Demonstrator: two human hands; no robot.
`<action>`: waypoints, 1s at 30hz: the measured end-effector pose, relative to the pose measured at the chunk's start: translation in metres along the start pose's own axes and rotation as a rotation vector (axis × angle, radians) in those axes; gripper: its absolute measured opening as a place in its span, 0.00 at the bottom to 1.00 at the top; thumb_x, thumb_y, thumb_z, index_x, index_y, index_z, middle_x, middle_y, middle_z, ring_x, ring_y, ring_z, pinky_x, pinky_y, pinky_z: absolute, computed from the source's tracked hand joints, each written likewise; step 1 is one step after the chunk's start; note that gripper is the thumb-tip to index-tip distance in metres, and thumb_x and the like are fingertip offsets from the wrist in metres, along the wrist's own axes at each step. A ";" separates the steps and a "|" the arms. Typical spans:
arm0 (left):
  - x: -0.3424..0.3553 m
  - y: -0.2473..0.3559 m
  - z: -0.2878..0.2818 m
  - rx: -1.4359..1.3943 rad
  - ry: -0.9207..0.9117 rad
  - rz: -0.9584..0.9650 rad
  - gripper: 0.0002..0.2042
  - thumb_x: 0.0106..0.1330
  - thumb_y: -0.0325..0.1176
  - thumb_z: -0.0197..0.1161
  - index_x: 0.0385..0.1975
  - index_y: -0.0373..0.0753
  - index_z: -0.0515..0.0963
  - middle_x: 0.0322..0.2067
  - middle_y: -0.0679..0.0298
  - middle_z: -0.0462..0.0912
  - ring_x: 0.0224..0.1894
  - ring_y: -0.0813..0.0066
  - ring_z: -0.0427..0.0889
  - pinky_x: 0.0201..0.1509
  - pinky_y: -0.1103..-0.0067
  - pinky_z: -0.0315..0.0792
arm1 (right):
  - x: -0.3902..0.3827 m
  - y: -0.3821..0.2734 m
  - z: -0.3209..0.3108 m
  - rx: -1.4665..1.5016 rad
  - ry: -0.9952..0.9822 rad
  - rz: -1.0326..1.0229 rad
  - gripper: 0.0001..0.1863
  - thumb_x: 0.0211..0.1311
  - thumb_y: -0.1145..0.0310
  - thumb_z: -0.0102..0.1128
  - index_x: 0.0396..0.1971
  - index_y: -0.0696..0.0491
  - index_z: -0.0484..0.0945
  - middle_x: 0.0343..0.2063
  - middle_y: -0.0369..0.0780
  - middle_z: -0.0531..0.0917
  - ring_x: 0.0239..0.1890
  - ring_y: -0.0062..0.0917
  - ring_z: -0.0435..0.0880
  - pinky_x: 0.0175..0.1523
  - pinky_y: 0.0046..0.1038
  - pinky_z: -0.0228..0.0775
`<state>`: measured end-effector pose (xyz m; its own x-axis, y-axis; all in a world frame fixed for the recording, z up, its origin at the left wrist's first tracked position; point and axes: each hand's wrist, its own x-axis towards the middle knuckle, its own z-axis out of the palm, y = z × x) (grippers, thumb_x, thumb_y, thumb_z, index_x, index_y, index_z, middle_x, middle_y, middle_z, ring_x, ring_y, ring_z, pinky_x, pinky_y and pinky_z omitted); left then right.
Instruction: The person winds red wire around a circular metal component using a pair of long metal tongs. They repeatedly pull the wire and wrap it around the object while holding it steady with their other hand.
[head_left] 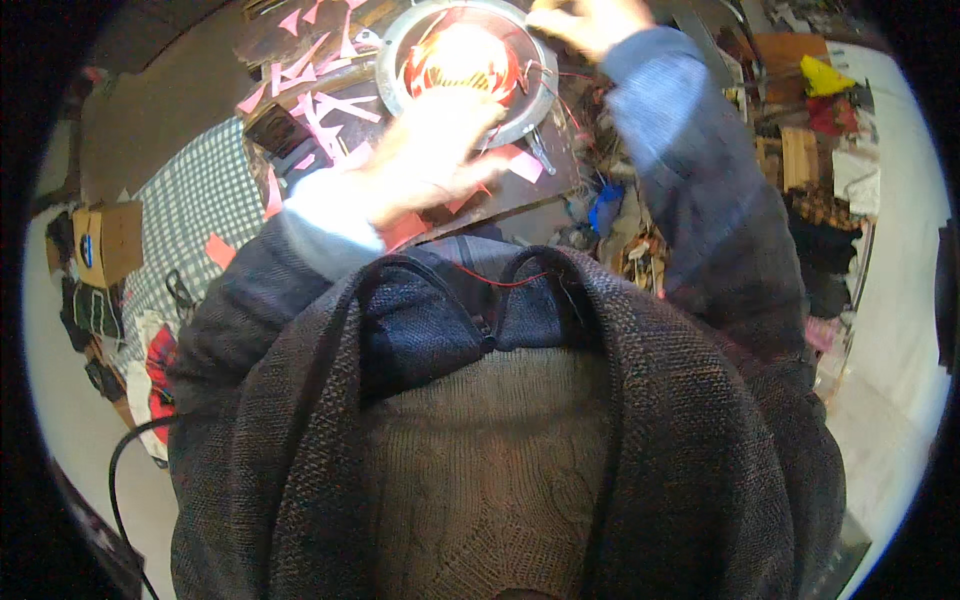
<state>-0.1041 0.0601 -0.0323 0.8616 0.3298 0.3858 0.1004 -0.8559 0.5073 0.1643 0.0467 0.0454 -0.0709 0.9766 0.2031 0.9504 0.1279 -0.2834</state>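
Observation:
A round motor stator with copper windings (pixel 507 78) sits inside a grey metal ring housing (pixel 392 62) on a dark wooden work surface. Bright light washes out its middle. My left hand (pixel 430 150) lies over the near edge of the housing, fingers stretched toward the windings and thumb apart to the right. At the far right of the ring, my right hand (pixel 592 22) is raised with its fingers bent together in a pinch. Glare hides what they hold, if anything. Thin red wires (pixel 562 88) run out from the right side of the housing.
Pink paper strips (pixel 325 105) are scattered left of the housing. Further left lies a checked cloth (pixel 190 190), with a cardboard box (pixel 112 240) beyond. Cluttered scraps, a blue piece (pixel 605 208) and a wooden block (pixel 799 157) lie on the right. A black cable (pixel 118 475) hangs lower left.

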 end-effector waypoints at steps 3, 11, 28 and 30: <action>0.011 -0.041 -0.022 0.048 0.086 -0.075 0.21 0.66 0.42 0.69 0.56 0.39 0.80 0.48 0.52 0.85 0.51 0.53 0.85 0.57 0.64 0.78 | -0.055 -0.013 -0.038 0.352 -0.012 0.307 0.13 0.70 0.62 0.66 0.45 0.55 0.86 0.40 0.38 0.88 0.39 0.22 0.86 0.51 0.29 0.78; 0.060 -0.067 0.000 -0.839 -0.150 -0.289 0.14 0.73 0.36 0.59 0.50 0.36 0.84 0.42 0.52 0.88 0.46 0.61 0.87 0.53 0.70 0.80 | -0.137 -0.066 0.005 0.815 -0.049 0.649 0.09 0.65 0.68 0.67 0.39 0.59 0.86 0.32 0.39 0.88 0.32 0.18 0.85 0.38 0.24 0.77; 0.114 -0.098 -0.043 -0.404 -0.432 -0.522 0.06 0.67 0.28 0.60 0.31 0.34 0.83 0.22 0.69 0.81 0.22 0.82 0.78 0.28 0.81 0.73 | -0.070 -0.068 0.069 0.590 -0.120 0.223 0.25 0.69 0.59 0.63 0.59 0.59 0.76 0.42 0.49 0.85 0.45 0.38 0.87 0.52 0.35 0.79; 0.115 -0.099 -0.050 -0.516 -0.489 -0.542 0.06 0.67 0.28 0.60 0.32 0.34 0.83 0.21 0.70 0.81 0.22 0.82 0.78 0.27 0.82 0.72 | -0.049 -0.067 0.097 0.381 0.151 0.105 0.26 0.71 0.56 0.62 0.59 0.59 0.75 0.45 0.50 0.85 0.47 0.39 0.86 0.55 0.36 0.79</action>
<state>-0.0393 0.2028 0.0001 0.8886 0.3294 -0.3191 0.4205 -0.3077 0.8535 0.0750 0.0071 -0.0370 0.0923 0.9549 0.2822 0.7682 0.1121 -0.6304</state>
